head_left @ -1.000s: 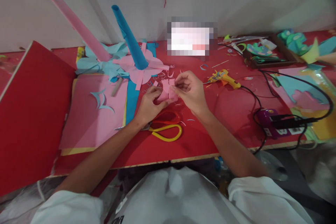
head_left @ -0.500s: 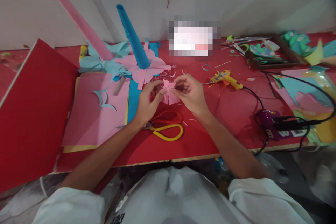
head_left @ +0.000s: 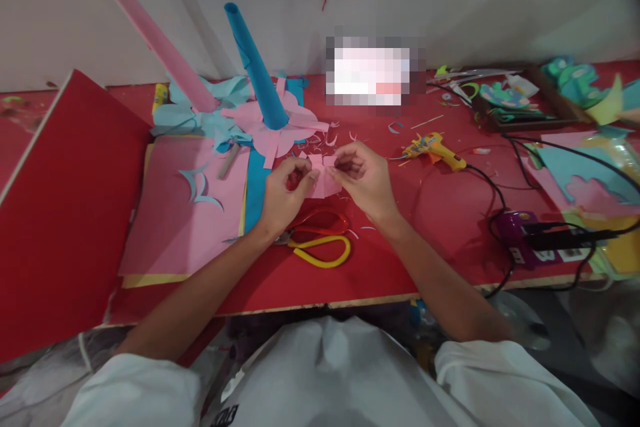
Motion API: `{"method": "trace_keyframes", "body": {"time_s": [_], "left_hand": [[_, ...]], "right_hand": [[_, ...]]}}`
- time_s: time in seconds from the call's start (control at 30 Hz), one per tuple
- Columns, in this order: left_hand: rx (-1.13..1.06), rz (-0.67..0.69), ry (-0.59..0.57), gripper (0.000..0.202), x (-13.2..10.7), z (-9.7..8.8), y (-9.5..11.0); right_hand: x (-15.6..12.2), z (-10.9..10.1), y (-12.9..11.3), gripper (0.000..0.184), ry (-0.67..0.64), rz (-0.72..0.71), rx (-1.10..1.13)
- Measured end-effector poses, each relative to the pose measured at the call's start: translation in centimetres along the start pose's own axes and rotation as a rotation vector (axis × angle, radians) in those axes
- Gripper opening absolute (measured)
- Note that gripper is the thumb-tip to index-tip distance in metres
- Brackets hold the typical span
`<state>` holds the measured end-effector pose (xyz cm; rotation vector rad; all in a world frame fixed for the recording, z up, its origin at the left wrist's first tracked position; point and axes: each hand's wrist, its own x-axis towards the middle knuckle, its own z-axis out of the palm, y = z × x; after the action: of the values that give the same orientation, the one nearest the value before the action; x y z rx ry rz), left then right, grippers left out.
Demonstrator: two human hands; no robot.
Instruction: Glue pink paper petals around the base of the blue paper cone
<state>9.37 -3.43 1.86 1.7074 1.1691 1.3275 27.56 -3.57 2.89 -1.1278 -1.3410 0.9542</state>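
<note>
Both hands meet over the red table point(head_left: 430, 260) and pinch a small pink paper piece point(head_left: 320, 177) with cut strips. My left hand point(head_left: 283, 197) grips its left side with curled fingers. Its right side is pinched by my right hand point(head_left: 363, 177). Just below the hands lie scissors point(head_left: 320, 240) with red and yellow handles. Behind them a blue paper cone point(head_left: 257, 73) stands on a pink fringed paper base point(head_left: 280, 130), beside a long pink paper cone point(head_left: 155, 43).
A yellow glue gun point(head_left: 435, 150) lies to the right, its black cord running to a purple power strip point(head_left: 537, 237). Pink paper sheets point(head_left: 180, 213) and a raised red board point(head_left: 55, 207) fill the left. Paper cut-outs and a tray point(head_left: 520, 107) sit at the back right.
The hands lifted the pink piece slightly and turned it between the fingers; my left hand shifted from under it to its left side. The view drifted a little.
</note>
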Motion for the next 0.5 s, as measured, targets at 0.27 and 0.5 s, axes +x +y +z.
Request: {"method": "trace_keyframes", "body": {"time_s": [0.27,0.5], "left_hand": [[0.027,0.012,0.011,0.032,0.04,-0.02,0.13],[0.035,0.027,-0.04,0.033,0.09,-0.13,0.06]], "right_hand": [[-0.11,0.17,-0.08,0.033,0.004,-0.012,0.014],[-0.17,0.02,0.05,0.031,0.003,0.007,0.011]]}}
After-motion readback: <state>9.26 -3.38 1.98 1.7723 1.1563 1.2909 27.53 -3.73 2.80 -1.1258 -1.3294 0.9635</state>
